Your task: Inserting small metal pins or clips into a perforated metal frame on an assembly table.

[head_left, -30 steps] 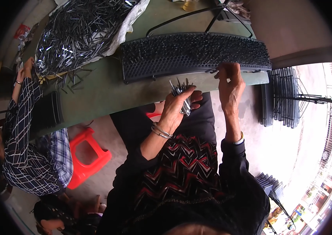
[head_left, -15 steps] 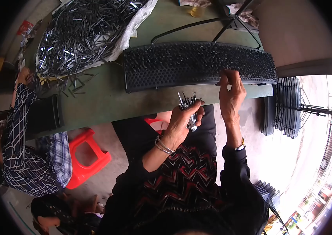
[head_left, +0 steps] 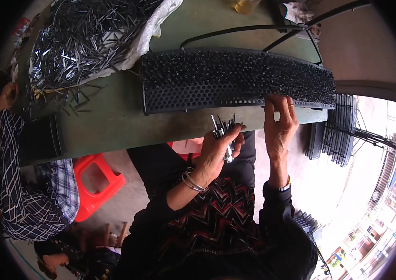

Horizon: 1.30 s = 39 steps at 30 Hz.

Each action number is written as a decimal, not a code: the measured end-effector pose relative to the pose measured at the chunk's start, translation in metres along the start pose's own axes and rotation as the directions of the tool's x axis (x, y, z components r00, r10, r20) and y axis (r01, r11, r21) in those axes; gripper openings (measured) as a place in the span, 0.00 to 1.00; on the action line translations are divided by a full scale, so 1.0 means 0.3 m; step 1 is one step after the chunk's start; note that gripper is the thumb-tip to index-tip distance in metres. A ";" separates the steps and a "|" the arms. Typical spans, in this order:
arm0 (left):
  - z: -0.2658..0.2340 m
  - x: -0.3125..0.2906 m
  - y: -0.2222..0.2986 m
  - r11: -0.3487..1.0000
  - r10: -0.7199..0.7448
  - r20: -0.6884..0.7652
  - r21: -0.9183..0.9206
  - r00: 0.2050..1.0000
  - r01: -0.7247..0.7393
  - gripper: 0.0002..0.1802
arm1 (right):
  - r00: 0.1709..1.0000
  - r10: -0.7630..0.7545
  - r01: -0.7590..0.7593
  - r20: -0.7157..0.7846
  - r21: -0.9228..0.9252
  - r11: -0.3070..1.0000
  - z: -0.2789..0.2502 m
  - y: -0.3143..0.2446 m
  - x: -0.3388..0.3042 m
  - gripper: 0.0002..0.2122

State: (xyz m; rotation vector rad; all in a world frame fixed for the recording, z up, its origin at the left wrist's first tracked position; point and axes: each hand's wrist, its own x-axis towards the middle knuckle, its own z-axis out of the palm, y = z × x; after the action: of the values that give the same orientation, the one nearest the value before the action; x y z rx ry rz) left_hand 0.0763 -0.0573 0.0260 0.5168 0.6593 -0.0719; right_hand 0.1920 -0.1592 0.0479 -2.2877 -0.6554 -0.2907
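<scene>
A bundle of thin dark metal strips (head_left: 228,128) sticks up out of my left hand (head_left: 215,150), whose fingers are closed around it just off the table's near edge. My right hand (head_left: 282,120) is at the front edge of a long black perforated rack (head_left: 193,95). Its fingers are bent together against the holes; what they pinch, if anything, is too small to make out. Many small dark pieces stand in the rack's rear rows, while round holes show along its front left part.
A white sack (head_left: 149,39) heaped with loose metal strips (head_left: 85,39) lies at the back left of the green table (head_left: 99,133). Black frame bars rise behind the rack. A red stool (head_left: 96,189) and a person's checked sleeve (head_left: 13,154) are at left; stacked black racks (head_left: 340,133) stand right.
The view has shifted slightly. My right hand has moved a little down and right along the rack's front edge. My left hand keeps its hold on the strips.
</scene>
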 end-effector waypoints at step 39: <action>-0.078 0.039 0.008 0.992 0.077 -0.046 -0.094 0.996 -0.081 0.11 | 0.990 -0.009 0.029 -0.138 0.148 0.989 0.111 -0.018 0.036 0.03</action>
State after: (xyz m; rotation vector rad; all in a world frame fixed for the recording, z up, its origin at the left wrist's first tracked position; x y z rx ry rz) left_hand 0.0731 -0.0430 0.0044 0.4522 0.6791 0.0451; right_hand 0.1988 -0.1285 0.0317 -2.0987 -0.6083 -0.3904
